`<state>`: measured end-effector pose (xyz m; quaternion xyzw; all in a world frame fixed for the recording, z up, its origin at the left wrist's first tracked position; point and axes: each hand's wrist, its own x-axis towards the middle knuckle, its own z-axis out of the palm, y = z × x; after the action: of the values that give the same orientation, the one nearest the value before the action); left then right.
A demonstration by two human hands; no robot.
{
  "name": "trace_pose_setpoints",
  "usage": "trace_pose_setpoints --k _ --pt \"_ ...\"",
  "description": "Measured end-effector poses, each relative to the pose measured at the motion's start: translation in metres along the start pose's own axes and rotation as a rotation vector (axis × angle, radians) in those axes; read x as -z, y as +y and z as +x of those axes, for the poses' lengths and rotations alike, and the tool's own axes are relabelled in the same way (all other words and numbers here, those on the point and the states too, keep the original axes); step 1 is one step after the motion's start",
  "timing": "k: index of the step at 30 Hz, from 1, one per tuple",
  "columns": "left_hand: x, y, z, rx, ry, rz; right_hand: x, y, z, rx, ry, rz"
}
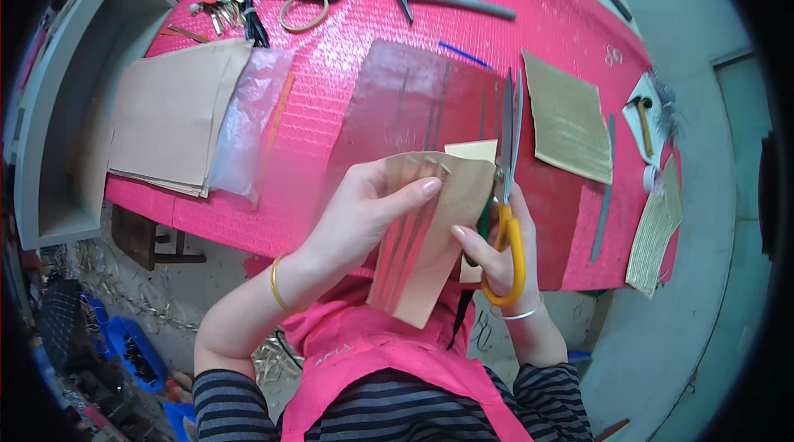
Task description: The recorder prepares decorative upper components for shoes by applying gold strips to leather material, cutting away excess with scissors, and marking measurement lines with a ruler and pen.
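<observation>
- Tan sheet (430, 235), a thin, stiff-looking piece the colour of card or leather, is held up above the near edge of the pink table (331, 62), in front of the person's chest.
- Its face is pale brown with long, faint stripes running along its length; the upper corner is rounded and the lower end narrows toward the pink apron (364, 359).
- Left hand (364, 210) is closed on the sheet's left edge, thumb lying across the front and fingers hidden behind it.
- Right hand (504, 252) grips the scissors (506, 186) by their yellow handles, fingers through the loops; a fingertip touches the sheet's right edge.
- Scissor blades point up and away, nearly together, just beside the sheet's upper right corner.
- Behind the sheet a dark red sheet (413, 103) lies on the table.
- A stack of brown sheets (174, 111) lies far left, a clear plastic bag (248, 124) beside it.
- A woven straw-coloured mat (571, 119) lies to the right.
</observation>
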<state>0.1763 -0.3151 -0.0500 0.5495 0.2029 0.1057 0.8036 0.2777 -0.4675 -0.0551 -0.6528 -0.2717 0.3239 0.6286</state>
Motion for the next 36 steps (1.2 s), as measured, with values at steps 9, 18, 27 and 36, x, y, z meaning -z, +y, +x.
trace_pose_setpoints --k 9,18,27,36 --pt "0.019 -0.052 -0.032 0.27 -0.143 -0.152 -0.019 -0.025 0.081 -0.045 -0.087 -0.123" --pt "0.027 -0.058 -0.003 0.373 0.006 -0.362 0.047 -0.011 -0.097 -0.515 -0.236 -0.003" --pt "0.021 -0.069 0.001 0.299 0.036 -0.206 0.031 0.015 -0.093 -0.707 -0.288 0.078" --pt "0.012 -0.064 -0.003 0.287 0.009 -0.204 0.025 0.022 -0.086 -0.611 -0.251 0.041"
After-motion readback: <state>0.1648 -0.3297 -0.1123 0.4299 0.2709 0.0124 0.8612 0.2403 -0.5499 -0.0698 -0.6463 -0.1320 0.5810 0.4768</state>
